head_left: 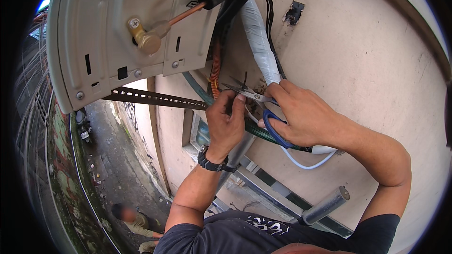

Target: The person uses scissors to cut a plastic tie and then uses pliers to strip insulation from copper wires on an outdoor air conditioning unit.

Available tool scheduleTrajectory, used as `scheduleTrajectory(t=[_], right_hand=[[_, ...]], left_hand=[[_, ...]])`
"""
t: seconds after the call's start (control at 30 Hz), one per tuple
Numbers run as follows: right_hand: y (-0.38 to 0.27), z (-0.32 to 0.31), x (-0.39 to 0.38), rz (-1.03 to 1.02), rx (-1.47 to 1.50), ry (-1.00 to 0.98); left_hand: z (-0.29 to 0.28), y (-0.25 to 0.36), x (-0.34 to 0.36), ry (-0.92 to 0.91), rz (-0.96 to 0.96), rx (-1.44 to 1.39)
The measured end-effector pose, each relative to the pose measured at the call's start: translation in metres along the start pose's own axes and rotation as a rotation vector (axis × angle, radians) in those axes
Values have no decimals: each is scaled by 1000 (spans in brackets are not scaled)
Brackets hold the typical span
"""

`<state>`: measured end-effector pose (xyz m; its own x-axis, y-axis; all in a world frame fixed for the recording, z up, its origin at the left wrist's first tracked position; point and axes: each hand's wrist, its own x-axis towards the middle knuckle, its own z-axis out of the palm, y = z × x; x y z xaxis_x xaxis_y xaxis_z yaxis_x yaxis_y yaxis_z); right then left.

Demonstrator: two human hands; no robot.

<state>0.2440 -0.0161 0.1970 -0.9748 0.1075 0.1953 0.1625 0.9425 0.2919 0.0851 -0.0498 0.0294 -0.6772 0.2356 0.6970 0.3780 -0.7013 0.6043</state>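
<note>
My right hand (308, 113) grips a pair of scissors (256, 96) by its blue loop handles, with the thumb through one loop. The steel blades are parted and point left, past the fingertips of my left hand (225, 121). Its thumb and fingers are pinched together just below the blades; whatever they hold is hidden. A thin dark strip (245, 79) sticks up beside the blades. Behind my hands run a green braided hose (261, 131) and an orange corrugated tube (215, 70). A white-wrapped pipe bundle (259, 40) comes down to my right knuckles.
An outdoor air-conditioner unit (113, 28) with brass valves (149, 43) fills the upper left, above a perforated metal bracket (155, 98). A metal pole (325, 204) stands near my body. Far below lies an alley (113, 146) with a person (136, 221) and a parked motorbike (84, 124).
</note>
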Motion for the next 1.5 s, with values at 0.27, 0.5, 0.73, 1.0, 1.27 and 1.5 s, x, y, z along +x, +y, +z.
scheduleTrajectory(t=[0.27, 0.5, 0.73, 1.0, 1.27, 1.5], right_hand=[[4, 4, 0, -24, 8, 33], [-5, -4, 0, 17, 0, -45], [-7, -8, 1, 51, -32, -101], [2, -4, 1, 8, 13, -14], [8, 0, -1, -26, 16, 54], [6, -6, -1, -7, -4, 37]], left_hand=[[-1, -4, 2, -20, -6, 3], [1, 5, 2, 41, -74, -82], [-3, 3, 4, 4, 6, 95], [5, -3, 2, 64, 44, 63], [10, -1, 0, 93, 23, 32], [10, 1, 2, 66, 3, -5]])
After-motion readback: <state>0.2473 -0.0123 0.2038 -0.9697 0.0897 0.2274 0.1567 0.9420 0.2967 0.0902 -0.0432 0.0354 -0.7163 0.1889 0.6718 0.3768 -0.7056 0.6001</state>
